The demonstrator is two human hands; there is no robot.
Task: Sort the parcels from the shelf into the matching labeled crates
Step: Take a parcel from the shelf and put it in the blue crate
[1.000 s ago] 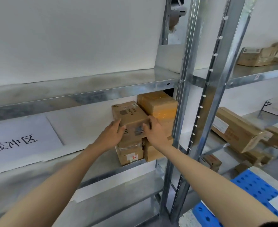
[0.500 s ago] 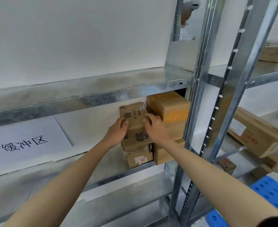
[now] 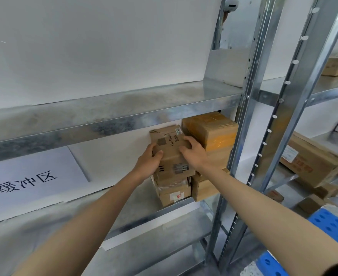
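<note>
A small brown cardboard parcel (image 3: 171,154) with printed numbers and dark stamps tops a stack on the middle shelf. My left hand (image 3: 149,162) grips its left side, thumb on the front face. My right hand (image 3: 194,152) grips its right side, fingers curled over the top edge. The parcel tilts toward me. Under it sits another taped parcel (image 3: 174,193) with a white and red label. A yellow-taped box (image 3: 212,130) stands just to the right on more boxes.
The metal shelf above (image 3: 112,114) hangs low over the stack. Steel uprights (image 3: 250,108) stand close on the right. A white sign with black characters (image 3: 24,180) lies to the left. More boxes (image 3: 311,162) fill the right bay. A blue perforated crate (image 3: 333,228) shows at bottom right.
Both hands have slid further up the top parcel's sides and it has tipped toward me. The view has shifted left and closer to the shelf.
</note>
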